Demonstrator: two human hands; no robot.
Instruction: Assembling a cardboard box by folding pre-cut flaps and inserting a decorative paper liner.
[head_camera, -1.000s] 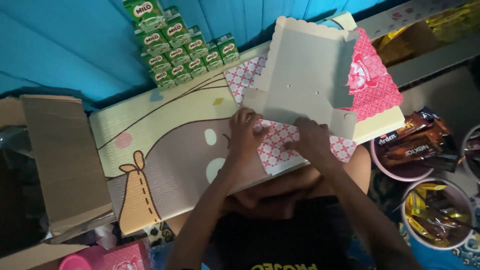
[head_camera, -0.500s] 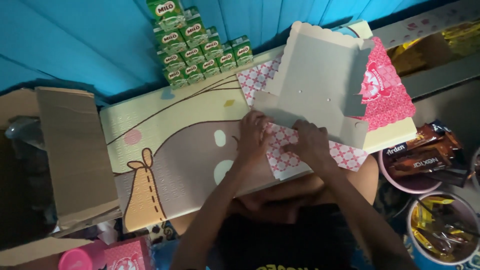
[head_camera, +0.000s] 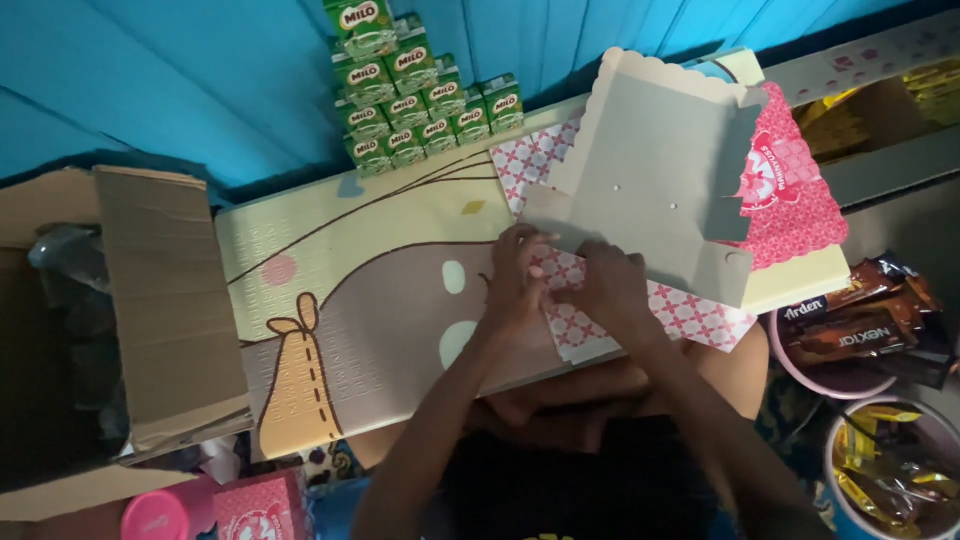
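Note:
A flat, unfolded pink-and-white patterned cardboard box (head_camera: 650, 170) lies grey side up on a small cartoon-printed table (head_camera: 360, 300). My left hand (head_camera: 520, 275) and my right hand (head_camera: 605, 285) meet at the box's near-left corner. Both pinch and fold a patterned flap (head_camera: 565, 320) there. The fingers are closed on the card. The far half of the box stands tilted up, with a scalloped edge at the top.
Stacked green drink cartons (head_camera: 410, 85) stand at the table's far edge against a blue wall. An open brown cardboard box (head_camera: 150, 300) sits left. Bowls of wrapped snacks (head_camera: 860, 330) are right. A pink folded box (head_camera: 260, 505) and a pink lid lie near left.
My hands have drawn together at the box's near-left corner, now closing on the flap. The view has shifted slightly, so everything sits further right.

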